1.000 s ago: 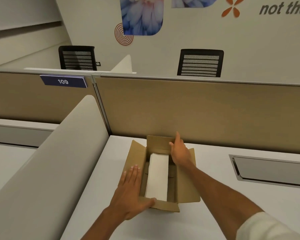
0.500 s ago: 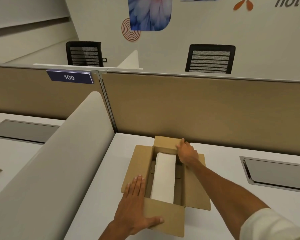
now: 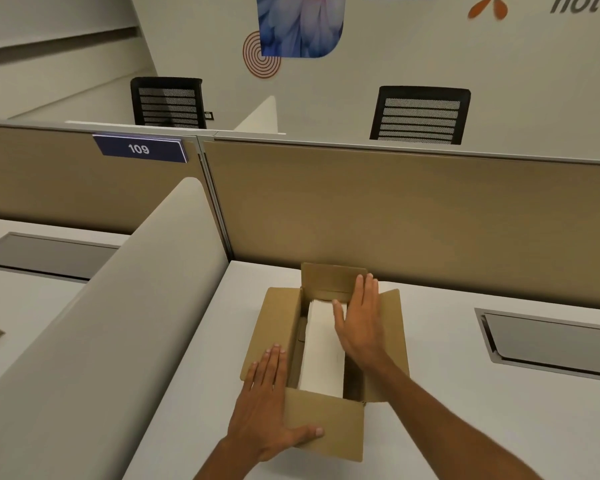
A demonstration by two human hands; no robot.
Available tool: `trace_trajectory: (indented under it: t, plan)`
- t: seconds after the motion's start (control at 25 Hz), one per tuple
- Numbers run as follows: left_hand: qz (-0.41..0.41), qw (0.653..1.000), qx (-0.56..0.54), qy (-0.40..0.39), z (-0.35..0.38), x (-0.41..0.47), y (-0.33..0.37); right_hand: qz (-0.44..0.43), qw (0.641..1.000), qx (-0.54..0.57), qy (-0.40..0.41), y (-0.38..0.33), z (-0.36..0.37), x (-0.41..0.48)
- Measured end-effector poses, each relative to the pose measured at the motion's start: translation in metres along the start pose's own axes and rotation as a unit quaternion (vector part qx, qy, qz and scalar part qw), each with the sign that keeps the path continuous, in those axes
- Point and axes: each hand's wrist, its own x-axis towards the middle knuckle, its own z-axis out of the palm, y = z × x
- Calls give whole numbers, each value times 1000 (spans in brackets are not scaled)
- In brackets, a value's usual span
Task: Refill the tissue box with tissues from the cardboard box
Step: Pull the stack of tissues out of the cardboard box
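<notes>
The cardboard box (image 3: 326, 362) is set open on the white desk (image 3: 447, 393). Its near-left corner is pressed by the flat, spread left hand (image 3: 269, 415). Inside it, the white tissues (image 3: 321, 355) are seen; just above them the right hand (image 3: 361, 322) is held flat, fingers extended, nothing gripped. Beyond the box, a tan partition (image 3: 395, 216) is seen.

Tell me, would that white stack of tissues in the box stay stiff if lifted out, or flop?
The tissues look like a long, loose white stack with no wrapper that I can see, so it would probably sag at the ends if gripped mid-length. It is likely light. It sits deep between the box walls, so lifting straight up seems easiest.
</notes>
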Motion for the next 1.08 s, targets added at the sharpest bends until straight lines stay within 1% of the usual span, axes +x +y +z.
trace_trajectory:
  t: [0.16, 0.2, 0.24, 0.32, 0.4, 0.44, 0.52, 0.6, 0.68, 0.8, 0.96, 1.04, 1.08]
  plan:
    - [-3, 1000, 11, 3, -2, -2, 5, 39, 993, -98, -45, -5, 10, -30]
    - [-1, 1000, 14, 6, -3, -2, 5, 45, 992, -104, -54, -6, 10, -35]
    - [1, 1000, 15, 9, -4, -3, 6, 47, 993, -85, -62, -8, 12, -39]
    - [6, 1000, 17, 10, -6, -3, 8, 45, 997, -5, -67, -11, 13, -47]
    - [10, 1000, 21, 17, -8, -3, 8, 22, 998, 43, -27, -11, 11, -46]
    - [12, 999, 23, 19, -8, -2, 7, 7, 999, 38, -8, -12, 9, -40]
    - [16, 999, 25, 17, -9, -1, 6, -22, 1000, -14, -12, -11, 5, -22]
    - [15, 999, 30, 18, -9, -1, 6, -45, 994, -80, -56, -8, 2, -4]
    - [15, 999, 34, 21, -9, 0, 5, -53, 987, -119, -91, -2, 1, 11]
    - [15, 999, 41, 20, -6, 2, 4, -63, 977, -159, -130, 8, 0, 27]
    - [12, 999, 45, 18, -5, 4, 5, -53, 970, -169, -170, 10, -4, 37]
    - [13, 998, 50, 21, -5, 3, 6, -61, 976, -145, -151, 7, -6, 35]
    - [13, 998, 50, 21, -5, 3, 6, -59, 984, -116, -120, 5, -7, 29]
